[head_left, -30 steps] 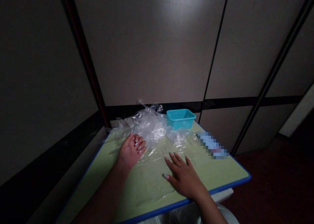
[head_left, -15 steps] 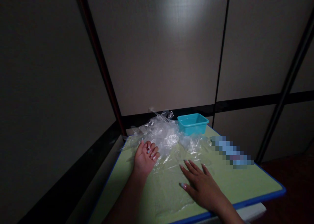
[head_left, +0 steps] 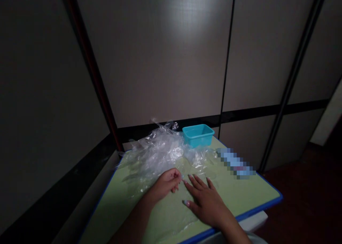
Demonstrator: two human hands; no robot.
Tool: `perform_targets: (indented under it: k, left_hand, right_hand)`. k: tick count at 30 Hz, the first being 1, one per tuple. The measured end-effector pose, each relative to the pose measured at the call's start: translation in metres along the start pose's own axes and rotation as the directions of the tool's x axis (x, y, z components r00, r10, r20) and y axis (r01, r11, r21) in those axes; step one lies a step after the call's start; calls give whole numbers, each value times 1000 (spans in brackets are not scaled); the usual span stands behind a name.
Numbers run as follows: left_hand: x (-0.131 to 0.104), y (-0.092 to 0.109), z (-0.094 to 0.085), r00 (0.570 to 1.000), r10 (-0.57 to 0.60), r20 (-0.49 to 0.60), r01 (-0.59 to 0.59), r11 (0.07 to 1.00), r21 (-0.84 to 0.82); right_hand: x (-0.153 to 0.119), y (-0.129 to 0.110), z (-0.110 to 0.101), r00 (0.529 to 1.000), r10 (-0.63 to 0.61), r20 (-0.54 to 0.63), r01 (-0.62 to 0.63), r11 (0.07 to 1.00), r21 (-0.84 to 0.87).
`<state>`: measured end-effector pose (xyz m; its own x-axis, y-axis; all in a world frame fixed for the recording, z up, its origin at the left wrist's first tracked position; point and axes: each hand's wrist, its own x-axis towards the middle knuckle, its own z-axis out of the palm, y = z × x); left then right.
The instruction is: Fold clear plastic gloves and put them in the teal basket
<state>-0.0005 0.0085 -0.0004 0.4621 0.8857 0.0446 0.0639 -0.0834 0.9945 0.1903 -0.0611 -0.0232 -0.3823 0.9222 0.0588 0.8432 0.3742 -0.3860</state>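
Head view of film [head_left: 160, 153] heaped beside tub [head_left: 199, 140] and flat on table [head_left: 253, 194] under right hand [head_left: 205, 201], spread wide seemingly to steady it, with left hand [head_left: 165, 184] curled close by, impossible to tell if pinching.

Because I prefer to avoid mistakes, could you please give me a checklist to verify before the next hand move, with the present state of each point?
1. Right hand open, palm down over the plastic sheet: ok.
2. Left hand gripping some plastic: cannot tell; its fingers are curled near the right hand's fingertips, but the plastic there is see-through.
3. Plastic pile within the table: not ok; some of it reaches past the left edge.
4. Blue box upright: ok, at the far side beside the pile.
5. Blurred item identified: cannot tell; its picture is pixelated.
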Motion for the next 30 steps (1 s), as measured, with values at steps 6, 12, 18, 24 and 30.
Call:
perform_targets:
  k: [6,12,18,24,30]
  left_hand:
    - [8,-8,-10,987,85,-133,-53,972,230]
    - [4,-10,-22,905,366,-217,-17,540,842]
    - [2,-16,-11,940,271,-206,129,277,952]
    - [3,-16,-3,958,194,-209,165,218,962]
    - [3,-16,-3,953,196,-233,183,245,952]
  right_hand:
    - [-4,-4,-1,987,-2,-158,-2,1000,-30]
    - [-9,-8,1,922,20,-388,-65,992,-104]
    - [-8,-8,1,927,-8,-375,-18,998,-65]
    - [-8,-8,3,936,7,-352,-28,998,-55]
    - [-8,-8,2,942,14,-336,-34,998,-54]
